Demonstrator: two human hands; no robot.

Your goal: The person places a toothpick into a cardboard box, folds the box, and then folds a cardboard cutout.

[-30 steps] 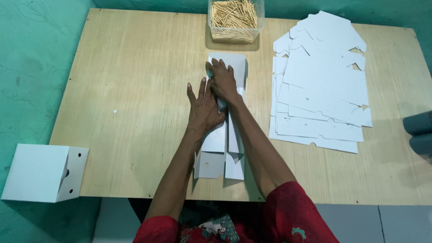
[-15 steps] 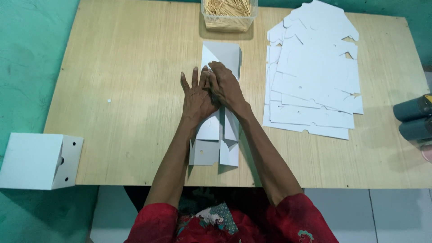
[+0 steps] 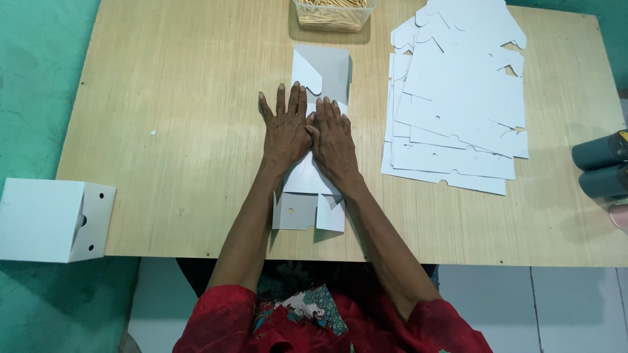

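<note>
both hands — left hand point(image 3: 286, 131), right hand point(image 3: 335, 140) — press flat, ungripping, on white folded card point(image 3: 320, 78).

Bare table point(image 3: 170, 117) leftward; card stack point(image 3: 458, 98) close right, stick tub point(image 3: 333, 13) straight ahead.

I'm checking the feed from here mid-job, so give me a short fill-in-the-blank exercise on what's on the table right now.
1. Both hands, left hand and right hand, press flat on a white ____ blank.
2. The stack of flat blanks lies on the person's ____ side.
3. The clear tub of sticks stands at the table's ____ edge.
4. The folded white box sits ____ the table.

Missing words: cardboard; right; far; off
</note>
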